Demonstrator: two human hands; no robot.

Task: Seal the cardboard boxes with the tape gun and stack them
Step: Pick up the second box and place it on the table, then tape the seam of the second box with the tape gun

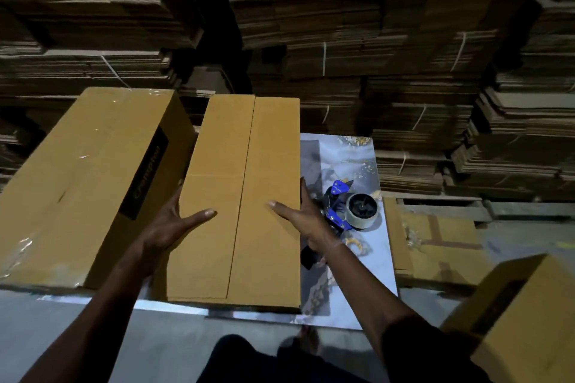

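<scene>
An unsealed cardboard box (249, 165) lies in the middle of the table, its top flaps closed with a bare seam running down the centre. My left hand (169, 224) presses against its left side, thumb flat on top. On the opposite side, my right hand (303, 214) presses the right wall, thumb also lying on the lid. A larger box (87, 171) sealed with clear tape sits touching it on the left. The blue tape gun (342, 205) with its tape roll lies on the table just right of my right hand, held by nobody.
The table (342, 152) has a shiny marbled top. Another cardboard box (522, 320) stands at the lower right. A flattened carton (441, 246) lies right of the table. Tall bundles of flat cardboard (373, 40) fill the background.
</scene>
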